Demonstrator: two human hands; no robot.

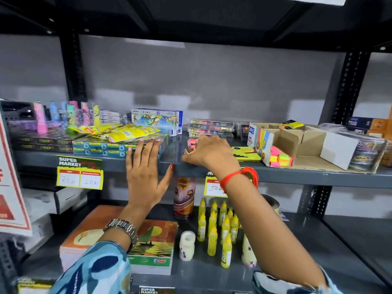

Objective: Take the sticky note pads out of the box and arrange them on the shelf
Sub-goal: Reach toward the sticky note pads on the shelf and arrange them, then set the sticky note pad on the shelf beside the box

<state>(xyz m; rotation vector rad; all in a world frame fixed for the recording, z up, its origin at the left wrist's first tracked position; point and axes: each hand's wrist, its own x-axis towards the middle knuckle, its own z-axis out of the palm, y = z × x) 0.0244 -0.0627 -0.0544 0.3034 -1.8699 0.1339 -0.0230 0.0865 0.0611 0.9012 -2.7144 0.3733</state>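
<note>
Shelf [297,174]: pad [192,143] under right hand [209,152].

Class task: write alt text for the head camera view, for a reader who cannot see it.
A person's right hand sets a sticky note pad on a grey shop shelf, left of an open cardboard box still holding neon pads. The left hand rests flat against the shelf edge.

Grey metal shelf [297,174] with cardboard box [305,143], sticky note pads [247,153], crayon packs [157,120].
</note>
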